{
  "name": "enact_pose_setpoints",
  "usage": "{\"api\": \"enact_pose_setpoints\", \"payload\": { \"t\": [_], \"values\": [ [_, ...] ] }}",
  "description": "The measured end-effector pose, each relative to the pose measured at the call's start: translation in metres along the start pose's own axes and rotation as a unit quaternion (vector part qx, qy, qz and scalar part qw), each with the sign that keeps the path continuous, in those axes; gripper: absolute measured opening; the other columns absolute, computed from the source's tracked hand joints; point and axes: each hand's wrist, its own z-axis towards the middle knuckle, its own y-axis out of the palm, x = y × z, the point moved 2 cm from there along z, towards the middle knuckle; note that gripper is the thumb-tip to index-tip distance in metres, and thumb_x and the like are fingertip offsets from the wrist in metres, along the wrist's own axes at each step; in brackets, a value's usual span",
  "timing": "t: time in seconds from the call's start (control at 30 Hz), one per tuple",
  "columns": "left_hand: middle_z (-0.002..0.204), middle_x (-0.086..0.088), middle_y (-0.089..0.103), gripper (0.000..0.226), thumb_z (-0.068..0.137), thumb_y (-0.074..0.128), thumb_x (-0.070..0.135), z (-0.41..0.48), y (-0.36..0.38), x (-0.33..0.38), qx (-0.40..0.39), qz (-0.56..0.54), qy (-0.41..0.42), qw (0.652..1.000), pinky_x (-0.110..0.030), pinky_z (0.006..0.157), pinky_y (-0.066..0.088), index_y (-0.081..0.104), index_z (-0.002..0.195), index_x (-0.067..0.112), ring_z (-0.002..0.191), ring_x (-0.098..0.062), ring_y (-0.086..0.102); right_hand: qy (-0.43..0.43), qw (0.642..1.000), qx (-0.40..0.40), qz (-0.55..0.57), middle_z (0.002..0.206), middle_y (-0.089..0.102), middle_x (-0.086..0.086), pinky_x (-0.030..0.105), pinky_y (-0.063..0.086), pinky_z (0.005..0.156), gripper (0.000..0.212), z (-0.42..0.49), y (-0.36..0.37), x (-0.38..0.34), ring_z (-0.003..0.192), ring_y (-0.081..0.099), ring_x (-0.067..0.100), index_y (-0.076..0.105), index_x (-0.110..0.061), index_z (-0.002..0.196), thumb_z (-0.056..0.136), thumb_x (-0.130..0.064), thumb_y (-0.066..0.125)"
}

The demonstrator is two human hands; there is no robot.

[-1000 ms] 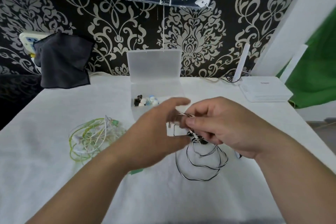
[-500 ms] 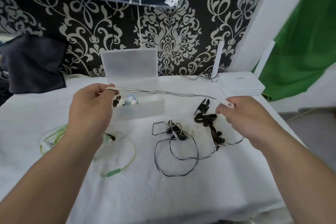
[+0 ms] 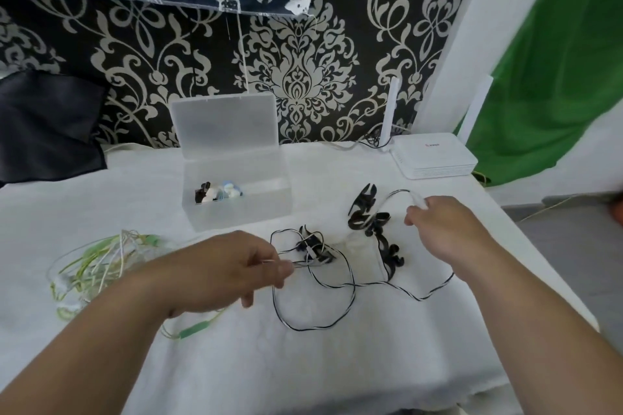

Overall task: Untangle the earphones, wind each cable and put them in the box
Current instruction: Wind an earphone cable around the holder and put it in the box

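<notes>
A black-and-white earphone cable [image 3: 347, 283] lies in loose loops on the white tablecloth, with its black earpieces [image 3: 315, 248] near the middle. My left hand [image 3: 222, 273] pinches one part of this cable just left of the earpieces. My right hand [image 3: 445, 232] pinches the cable's white end, lifted a little above the cloth. A tangle of green-and-white earphones [image 3: 97, 266] lies at the left, partly hidden by my left forearm. The translucent plastic box [image 3: 256, 205] stands open behind, with small earphone pieces [image 3: 217, 194] inside.
Black cable clips [image 3: 374, 222] lie between the box and my right hand. A white router [image 3: 435, 155] with upright antennas sits at the back right. A dark cloth [image 3: 47, 125] hangs at the back left. The table's right edge drops off beside my right arm.
Half a second ago both hands held the cable stretched taut above the box. Both hands have since dropped toward the cloth, the left one coming in toward the earpieces, and the cable now hangs slack.
</notes>
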Motion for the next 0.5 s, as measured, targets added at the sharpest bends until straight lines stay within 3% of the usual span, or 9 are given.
{"api": "enact_pose_setpoints", "payload": {
  "t": [0.1, 0.2, 0.27, 0.37, 0.5],
  "values": [
    [0.069, 0.004, 0.067, 0.043, 0.099, 0.044, 0.053, 0.005, 0.004, -0.007, 0.008, 0.029, -0.029, 0.999, -0.025, 0.061, 0.048, 0.073, 0.078, 0.029, 0.059, -0.008, 0.057, -0.003, 1.000, 0.007, -0.004, 0.070, 0.052, 0.006, 0.032, 0.031, 0.059, 0.022, 0.012, 0.012, 0.005, 0.064, 0.047, 0.024, 0.066, 0.000, 0.092, 0.095, -0.019, 0.055],
    [0.073, 0.003, 0.069, 0.034, 0.096, 0.054, 0.045, 0.012, 0.010, -0.015, -0.037, 0.081, -0.027, 0.996, -0.030, 0.066, 0.051, 0.073, 0.073, 0.029, 0.065, -0.014, 0.061, -0.004, 1.000, 0.026, -0.008, 0.059, 0.046, 0.001, 0.030, 0.028, 0.055, 0.028, 0.025, 0.025, 0.005, 0.056, 0.040, 0.022, 0.052, -0.014, 0.063, 0.090, -0.015, 0.059],
    [0.075, 0.003, 0.068, 0.028, 0.094, 0.058, 0.045, 0.014, 0.013, -0.018, -0.055, 0.106, -0.030, 0.992, -0.027, 0.066, 0.049, 0.074, 0.076, 0.032, 0.064, -0.009, 0.058, -0.010, 0.998, 0.055, 0.001, 0.060, 0.051, -0.001, 0.029, 0.031, 0.054, 0.027, 0.033, 0.030, 0.001, 0.059, 0.047, 0.022, 0.051, -0.020, 0.063, 0.088, -0.012, 0.056],
    [0.086, -0.003, 0.070, 0.021, 0.090, 0.060, 0.046, 0.018, 0.013, -0.019, -0.058, 0.113, -0.034, 0.991, -0.031, 0.073, 0.051, 0.075, 0.083, 0.034, 0.073, -0.015, 0.062, -0.024, 0.996, 0.084, 0.023, 0.066, 0.059, 0.000, 0.028, 0.036, 0.055, 0.020, 0.041, 0.037, -0.007, 0.064, 0.055, 0.024, 0.059, -0.019, 0.071, 0.090, -0.018, 0.055],
    [0.073, -0.003, 0.061, 0.038, 0.075, 0.055, 0.056, 0.017, 0.014, -0.023, -0.069, 0.105, -0.042, 0.991, -0.033, 0.071, 0.050, 0.071, 0.080, 0.021, 0.066, -0.011, 0.050, -0.025, 0.995, 0.091, 0.023, 0.053, 0.043, -0.001, 0.027, 0.028, 0.052, 0.038, 0.042, 0.055, -0.019, 0.052, 0.042, 0.023, 0.042, -0.014, 0.060, 0.084, -0.035, 0.063]
  ]
}}
